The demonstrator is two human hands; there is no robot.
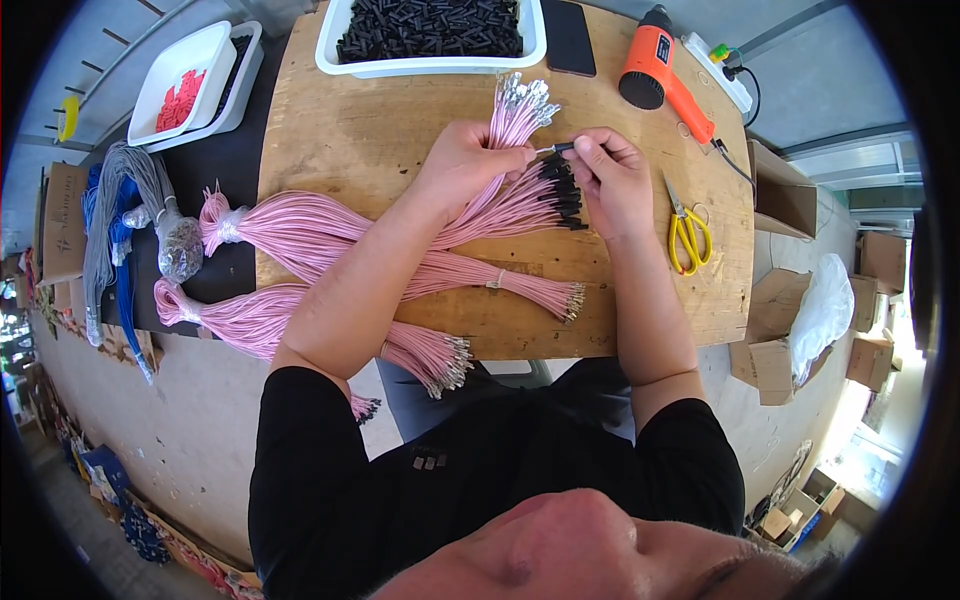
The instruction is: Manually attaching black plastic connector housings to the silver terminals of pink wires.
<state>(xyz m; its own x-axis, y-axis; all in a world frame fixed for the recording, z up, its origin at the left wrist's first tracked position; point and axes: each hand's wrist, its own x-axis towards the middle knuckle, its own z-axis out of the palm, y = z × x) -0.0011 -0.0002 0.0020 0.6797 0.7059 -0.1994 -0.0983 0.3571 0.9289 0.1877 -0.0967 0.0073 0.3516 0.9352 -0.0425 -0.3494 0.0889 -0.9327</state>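
Observation:
My left hand [468, 165] is closed round a bundle of pink wires [512, 125], whose silvery terminals fan out above the fist. Between its thumb and fingertip one wire end points to the right. There my right hand [615, 180] pinches a small black sleeve [564, 147], which meets that wire's metal tip; how far it is pushed on I cannot tell. Just below, pink wires tipped with black sleeves [567, 200] lie spread on the wooden table [650, 325]. Other pink wire bundles [310, 225] run under and beside my left forearm, some ending in bare terminals [572, 302].
A white tub of black sleeves [335, 68] stands at the far edge beside a dark phone [570, 40]. An orange heat gun [655, 65], a power strip [720, 75] and yellow-handled scissors [688, 235] lie right. Left are grey wires [120, 180] and a tub with red pieces [205, 50].

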